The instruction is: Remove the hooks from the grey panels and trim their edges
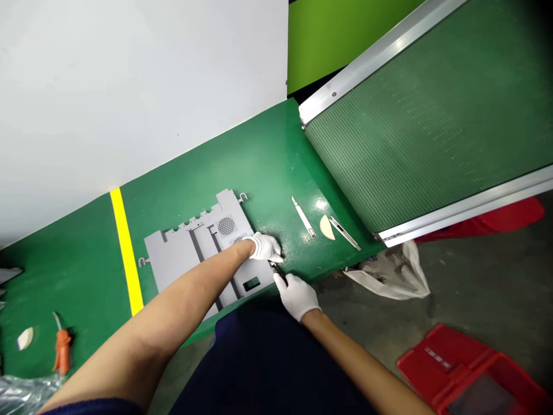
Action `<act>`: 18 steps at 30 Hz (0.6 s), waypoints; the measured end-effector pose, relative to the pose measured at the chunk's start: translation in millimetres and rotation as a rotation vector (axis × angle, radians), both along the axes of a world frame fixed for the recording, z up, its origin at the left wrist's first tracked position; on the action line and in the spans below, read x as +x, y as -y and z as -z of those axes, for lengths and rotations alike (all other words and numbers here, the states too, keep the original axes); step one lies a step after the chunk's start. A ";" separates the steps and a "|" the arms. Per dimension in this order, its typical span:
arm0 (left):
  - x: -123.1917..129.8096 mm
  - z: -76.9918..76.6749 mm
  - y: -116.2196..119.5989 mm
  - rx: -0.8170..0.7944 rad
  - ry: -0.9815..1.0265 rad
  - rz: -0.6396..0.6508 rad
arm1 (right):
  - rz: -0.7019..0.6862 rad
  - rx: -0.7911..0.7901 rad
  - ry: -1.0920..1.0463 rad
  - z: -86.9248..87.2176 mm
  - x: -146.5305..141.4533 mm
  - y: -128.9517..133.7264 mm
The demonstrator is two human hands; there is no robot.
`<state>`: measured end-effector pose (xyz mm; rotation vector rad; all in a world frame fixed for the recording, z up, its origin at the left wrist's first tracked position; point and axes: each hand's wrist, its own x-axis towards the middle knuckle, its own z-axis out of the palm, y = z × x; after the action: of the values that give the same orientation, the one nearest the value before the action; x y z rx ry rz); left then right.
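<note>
A flat light-grey panel [173, 262] with slots, round perforated patches and hooks at its ends lies on the green table. My left hand [266, 248], in a white glove, is closed at the panel's right edge, its fingers bent over that side. Just below it, my gloved right hand [299, 296] grips a small metal-tipped hand tool [275, 268] with a dark handle. The tool's tip meets the panel edge beside my left fingers; its exact kind is mostly hidden. Dark specks [287, 248] are scattered on the table next to this edge.
Right of the panel lie two slim craft knives [304, 216] [344, 233] and a cream half-round piece [327, 227]. A ribbed conveyor belt [415, 132] borders the table. At left are yellow tape [126, 253] and an orange air gun [63, 349]. A red crate [458, 346] stands below.
</note>
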<state>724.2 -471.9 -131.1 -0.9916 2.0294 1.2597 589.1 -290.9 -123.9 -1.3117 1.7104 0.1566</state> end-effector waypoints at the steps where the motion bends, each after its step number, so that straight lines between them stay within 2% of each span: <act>1: -0.1 1.9 0.1 0.010 0.010 0.003 | 0.002 -0.002 -0.005 0.0 0.8 -0.1; 7: -3.2 3.3 0.1 0.027 0.032 0.003 | -0.007 -0.059 -0.025 4.7 2.2 -1.1; 14: -7.1 -17.7 -3.4 -0.037 -0.042 -0.082 | -0.057 -0.085 -0.058 5.4 3.5 1.2; 18: -8.8 -26.3 -6.2 -0.099 -0.126 -0.125 | -0.132 -0.033 -0.047 0.0 1.9 6.5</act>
<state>715.4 -465.7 -104.8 -1.1255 2.1735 1.3268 591.0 -297.4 -123.9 -1.4566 1.6725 0.2379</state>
